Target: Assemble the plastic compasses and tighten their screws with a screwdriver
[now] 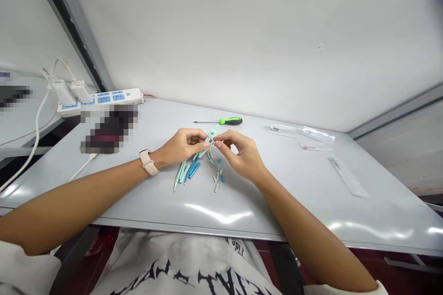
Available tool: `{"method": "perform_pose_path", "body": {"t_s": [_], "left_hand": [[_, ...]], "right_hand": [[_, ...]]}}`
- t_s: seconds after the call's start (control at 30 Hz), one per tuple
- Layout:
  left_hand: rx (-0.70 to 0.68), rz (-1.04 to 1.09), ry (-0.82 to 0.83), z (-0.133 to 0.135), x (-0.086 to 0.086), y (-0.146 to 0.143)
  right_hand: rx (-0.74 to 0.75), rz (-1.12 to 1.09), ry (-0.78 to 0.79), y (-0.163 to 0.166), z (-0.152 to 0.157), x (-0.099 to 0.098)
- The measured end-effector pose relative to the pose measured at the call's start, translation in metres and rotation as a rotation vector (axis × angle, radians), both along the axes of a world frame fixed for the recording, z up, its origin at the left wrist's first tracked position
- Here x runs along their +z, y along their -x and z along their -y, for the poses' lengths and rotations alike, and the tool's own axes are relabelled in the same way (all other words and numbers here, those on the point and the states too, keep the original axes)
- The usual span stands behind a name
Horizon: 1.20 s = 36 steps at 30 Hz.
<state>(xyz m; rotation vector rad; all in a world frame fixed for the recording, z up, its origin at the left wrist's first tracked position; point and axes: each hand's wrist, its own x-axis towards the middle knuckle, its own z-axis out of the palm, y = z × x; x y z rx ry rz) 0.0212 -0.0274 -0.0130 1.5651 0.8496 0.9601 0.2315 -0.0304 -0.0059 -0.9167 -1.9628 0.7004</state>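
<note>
1. The left hand [182,147] and the right hand [242,156] meet above the middle of the grey worktop [311,203], nearer its back edge than its front edge.
2. Between them is a slim teal piece [210,140], tilted, with its upper end pointing toward the back edge.
3. The left grip is pinched on the teal piece with thumb and fingertips; the right grip pinches the same piece from the other side, its remaining fingers curled.
4. A pale wristwatch [148,162] sits on the left wrist.
5. Just under the hands lies a loose bundle of teal and blue barrels [188,170], fanned toward the front edge.
6. Beside the bundle, under the right hand, lie a few small short bits [218,177] in teal, blue and white.
7. A screwdriver [224,121] with a green and black handle lies near the back edge, behind the hands.
8. A white power strip [104,99] with two plugs in it sits at the back left corner.
9. Clear plastic packets [301,132] lie toward the right side, well apart from the hands.
</note>
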Motion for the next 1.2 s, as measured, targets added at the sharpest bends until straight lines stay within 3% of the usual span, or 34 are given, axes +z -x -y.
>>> {"method": "perform_pose_path", "body": {"t_s": [0.37,0.53,0.63,0.73,0.83,1.2], "left_hand": [[0.035,0.010,-0.027,-0.002,-0.004,0.002],[0.065,0.050,-0.047,-0.005,-0.002,0.003],[0.097,0.056,-0.036,-0.006,-0.002,0.004],[0.116,0.065,-0.010,-0.008,-0.004,0.005],[0.120,0.070,-0.004,-0.009,-0.006,0.005],[0.130,0.078,0.064,-0.010,-0.006,0.006]], "right_hand": [[0.073,-0.036,0.125,0.000,0.001,0.001],[-0.014,-0.041,0.078,0.000,0.000,0.000],[-0.030,0.148,0.043,-0.004,-0.002,0.002],[0.064,0.456,0.009,-0.007,-0.003,0.004],[0.110,0.624,-0.013,-0.007,-0.002,0.004],[0.132,0.708,0.021,-0.003,0.001,0.002]]}}
